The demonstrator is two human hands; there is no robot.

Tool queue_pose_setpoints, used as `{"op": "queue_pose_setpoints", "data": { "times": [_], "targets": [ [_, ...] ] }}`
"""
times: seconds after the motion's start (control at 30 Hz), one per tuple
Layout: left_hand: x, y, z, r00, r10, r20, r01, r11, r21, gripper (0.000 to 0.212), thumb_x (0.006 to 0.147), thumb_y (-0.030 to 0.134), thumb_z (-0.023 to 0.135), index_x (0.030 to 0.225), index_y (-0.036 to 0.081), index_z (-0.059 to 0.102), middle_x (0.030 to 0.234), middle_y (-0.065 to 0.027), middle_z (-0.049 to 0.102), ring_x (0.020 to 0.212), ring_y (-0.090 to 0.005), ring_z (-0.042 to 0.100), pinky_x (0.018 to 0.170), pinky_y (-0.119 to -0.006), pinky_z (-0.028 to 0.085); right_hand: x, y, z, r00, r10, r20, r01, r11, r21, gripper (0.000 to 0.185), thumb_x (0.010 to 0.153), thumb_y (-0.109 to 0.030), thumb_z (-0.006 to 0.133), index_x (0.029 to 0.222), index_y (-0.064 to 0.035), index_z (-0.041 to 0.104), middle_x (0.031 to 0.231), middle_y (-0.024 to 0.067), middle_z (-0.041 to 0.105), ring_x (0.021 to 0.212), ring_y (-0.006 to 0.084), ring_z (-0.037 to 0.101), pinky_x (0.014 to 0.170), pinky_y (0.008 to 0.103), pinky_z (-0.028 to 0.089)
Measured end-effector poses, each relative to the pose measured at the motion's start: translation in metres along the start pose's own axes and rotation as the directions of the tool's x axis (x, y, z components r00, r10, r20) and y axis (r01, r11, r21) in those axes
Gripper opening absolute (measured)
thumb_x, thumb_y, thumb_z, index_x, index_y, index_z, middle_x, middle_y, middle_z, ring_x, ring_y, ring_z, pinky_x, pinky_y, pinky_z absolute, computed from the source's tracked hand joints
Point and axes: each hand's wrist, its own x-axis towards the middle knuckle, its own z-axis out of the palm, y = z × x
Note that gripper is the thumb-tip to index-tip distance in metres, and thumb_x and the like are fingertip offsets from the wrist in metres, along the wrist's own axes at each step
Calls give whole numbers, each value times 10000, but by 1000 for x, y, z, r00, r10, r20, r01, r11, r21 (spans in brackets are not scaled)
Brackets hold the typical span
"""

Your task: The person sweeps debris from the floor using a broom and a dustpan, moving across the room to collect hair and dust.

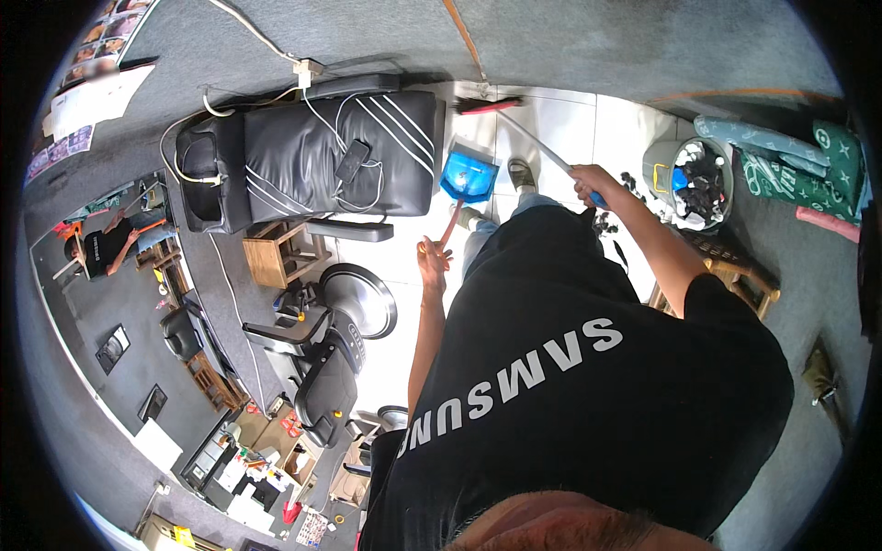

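Note:
My left hand (433,263) grips the thin reddish handle of a blue dustpan (470,177), with some fingers partly extended. The pan lies on the white tiled floor (572,124), left of my feet. In my right hand (594,184) is the blue end of a broom's grey pole. The broom (537,141) slants up and left, and its red head with dark bristles is at the floor near the wall, beyond the dustpan. Its bristles look blurred. Dark hair clippings (606,223) lie on the tiles by my right arm.
A black reclining chair (303,155) with a phone (353,161) and cables stands left. Nearer are a wooden stool (269,262) and a barber chair (327,392). To the right, a filled bin (654,175) stands near a wooden seat (747,275) and green patterned cushions (785,172). A mirror (131,296) lines the left wall.

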Motion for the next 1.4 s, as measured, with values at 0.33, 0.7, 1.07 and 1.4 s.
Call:
{"op": "queue_pose_setpoints", "data": {
  "times": [0.33, 0.7, 1.07, 1.4],
  "targets": [
    [-7, 2, -1, 1000, 9, 4, -9, 998, 58, 487, 897, 494, 382, 863, 10, 432, 565, -54, 425, 427, -133, 442, 544, -274, 477, 167, -22, 2, 911, -267, 315, 350, 904, -246, 211, 799, -225, 557, 737, -31, 506, 564, 66, 494, 382, 144, 466, 321, 280, 353],
    [-5, -22, -11, 998, -15, -55, 14, 1000, -19, 542, 871, 544, 400, 897, 4, 430, 660, -90, 474, 526, -171, 528, 530, -266, 473, 62, 30, -43, 989, -145, 30, 120, 661, -741, 197, 805, -176, 500, 904, -25, 578, 573, 91, 545, 449, 181, 526, 409, 316, 415],
    [-10, -8, 5, 1000, -27, 5, 26, 996, 88, 502, 885, 515, 397, 896, 15, 436, 712, -94, 487, 606, -178, 565, 546, -270, 473, 176, -78, 7, 867, -319, 384, 373, -96, -923, 286, 772, -148, 466, 1004, -34, 588, 606, 148, 587, 507, 252, 584, 458, 372, 471],
    [-5, -10, 6, 999, -26, 22, 24, 996, 83, 522, 879, 536, 395, 930, 18, 431, 749, -93, 489, 625, -174, 566, 529, -252, 464, 159, 34, -58, 967, -174, 188, 253, 526, -812, 202, 836, -227, 474, 830, -48, 568, 556, 83, 561, 432, 175, 549, 380, 302, 441]
  ]
}}
